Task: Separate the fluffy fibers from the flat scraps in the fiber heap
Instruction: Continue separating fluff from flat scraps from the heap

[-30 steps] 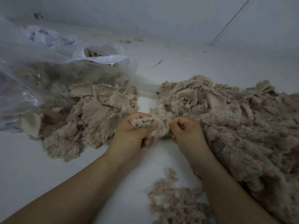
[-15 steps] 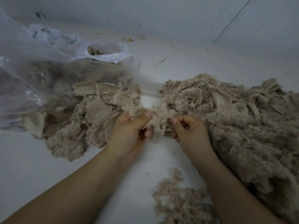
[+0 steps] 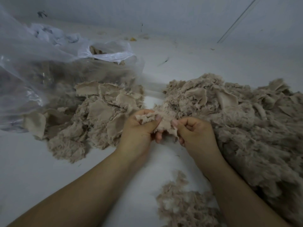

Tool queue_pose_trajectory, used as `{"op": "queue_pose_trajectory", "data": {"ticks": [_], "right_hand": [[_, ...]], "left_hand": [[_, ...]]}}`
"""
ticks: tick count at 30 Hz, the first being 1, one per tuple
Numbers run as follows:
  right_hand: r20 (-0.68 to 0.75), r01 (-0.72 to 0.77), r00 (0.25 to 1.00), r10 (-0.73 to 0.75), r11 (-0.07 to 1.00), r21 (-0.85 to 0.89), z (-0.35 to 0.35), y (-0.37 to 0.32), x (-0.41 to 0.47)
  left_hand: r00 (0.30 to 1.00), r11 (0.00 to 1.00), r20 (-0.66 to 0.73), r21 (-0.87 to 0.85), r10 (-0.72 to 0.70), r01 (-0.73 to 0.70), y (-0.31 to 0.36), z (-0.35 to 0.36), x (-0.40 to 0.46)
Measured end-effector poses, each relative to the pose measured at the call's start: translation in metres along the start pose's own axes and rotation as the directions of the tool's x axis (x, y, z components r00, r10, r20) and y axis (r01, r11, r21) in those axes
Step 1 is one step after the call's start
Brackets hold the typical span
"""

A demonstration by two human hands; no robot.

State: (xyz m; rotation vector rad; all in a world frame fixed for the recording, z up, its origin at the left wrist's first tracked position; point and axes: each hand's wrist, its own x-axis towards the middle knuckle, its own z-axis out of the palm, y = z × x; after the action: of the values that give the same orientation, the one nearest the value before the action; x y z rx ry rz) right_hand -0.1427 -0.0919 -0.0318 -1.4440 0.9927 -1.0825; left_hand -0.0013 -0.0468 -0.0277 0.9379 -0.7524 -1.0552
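Both hands, left and right, pinch one beige scrap between them at the floor's middle, touching the heap spreading to its right edge.

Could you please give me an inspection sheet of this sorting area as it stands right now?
Surface: pale floor, specks of lint.
Job's things: big mixed heap on the right; pile of flat scraps on the left; small fluffy pile nearest the camera.
Clutter: clear plastic bag, partly filled; yellow bit far off.
Hands: left hand and right hand both pinch one tuft.
Cables: thin line on the wall, kind unclear.
Surroundings: grey wall.
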Motion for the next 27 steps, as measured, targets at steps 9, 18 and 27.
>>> {"op": "queue_pose_trajectory", "data": {"ticks": [9,18,27], "right_hand": [[0.089,-0.051,0.995,0.048,0.998,0.037,0.005,-0.004,-0.002],[0.270,0.056,0.962,-0.035,0.996,-0.071,-0.006,0.000,-0.005],[0.598,0.053,0.801,-0.026,0.998,-0.027,-0.013,-0.009,-0.010]], "left_hand": [[0.999,1.000,-0.040,-0.003,0.025,-0.026,0.006,-0.003,0.006],[0.992,0.998,-0.123,0.053,0.027,-0.020,0.001,0.000,0.009],[0.989,0.991,-0.060,-0.006,-0.134,0.134,0.008,-0.005,0.009]]}}
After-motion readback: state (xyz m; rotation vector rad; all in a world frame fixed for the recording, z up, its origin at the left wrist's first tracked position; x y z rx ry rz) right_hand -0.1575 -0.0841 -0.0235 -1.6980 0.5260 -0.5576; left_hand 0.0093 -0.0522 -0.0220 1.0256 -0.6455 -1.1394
